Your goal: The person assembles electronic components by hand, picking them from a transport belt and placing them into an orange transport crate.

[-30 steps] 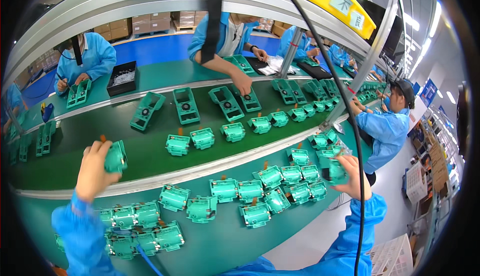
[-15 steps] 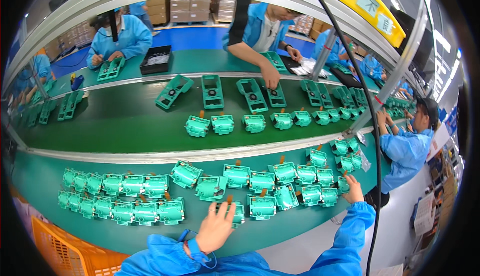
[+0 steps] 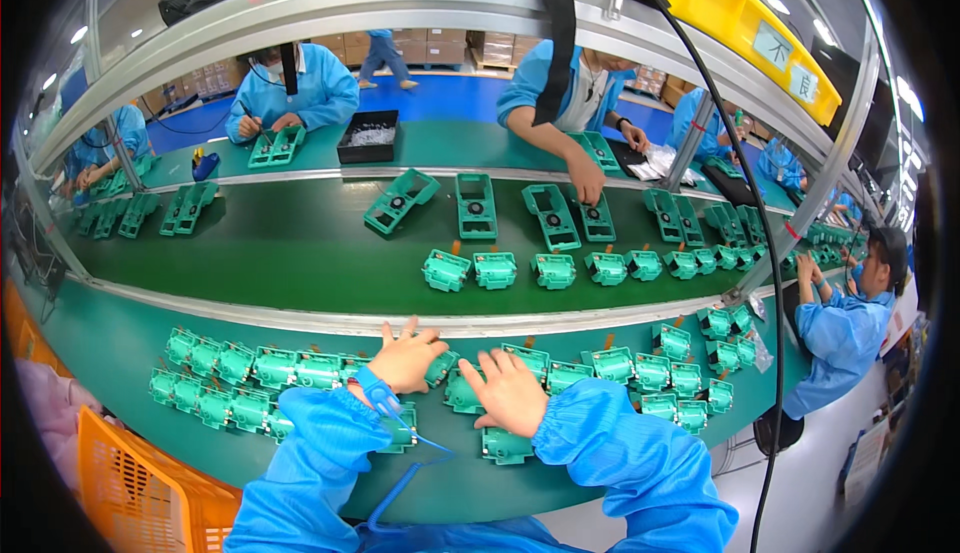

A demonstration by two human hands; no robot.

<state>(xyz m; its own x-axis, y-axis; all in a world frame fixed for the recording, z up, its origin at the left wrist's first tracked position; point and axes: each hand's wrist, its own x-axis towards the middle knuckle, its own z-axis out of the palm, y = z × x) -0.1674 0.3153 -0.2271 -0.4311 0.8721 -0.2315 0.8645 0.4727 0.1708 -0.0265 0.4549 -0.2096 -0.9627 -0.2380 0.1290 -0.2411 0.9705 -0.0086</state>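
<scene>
My left hand (image 3: 405, 360) is spread open over the rows of small green plastic housings, wearing a blue wrist strap (image 3: 377, 391) with a cord. A green housing (image 3: 440, 368) lies by its fingertips. Just to the right, my right hand (image 3: 508, 393) has its fingers apart above another green housing (image 3: 460, 395), partly covering it; whether it touches it I cannot tell. Nearer me, one more housing (image 3: 506, 446) sits below the right palm. Two rows of housings (image 3: 275, 366) extend left, and several more (image 3: 652, 371) stand to the right, some with orange tabs. My sleeves hide part of the rows.
Beyond a metal rail (image 3: 300, 310), a dark green belt (image 3: 250, 263) carries green frames (image 3: 477, 205) and housings (image 3: 553, 271). Co-workers sit opposite and at right. A black cable (image 3: 772, 283) hangs at right. An orange basket (image 3: 130, 483) stands lower left; a yellow bin (image 3: 740, 38) is overhead.
My right hand has come from the right end of the rows to the middle, beside the left. My left hand has moved farther from me and leftward over the housings. The view has shifted too.
</scene>
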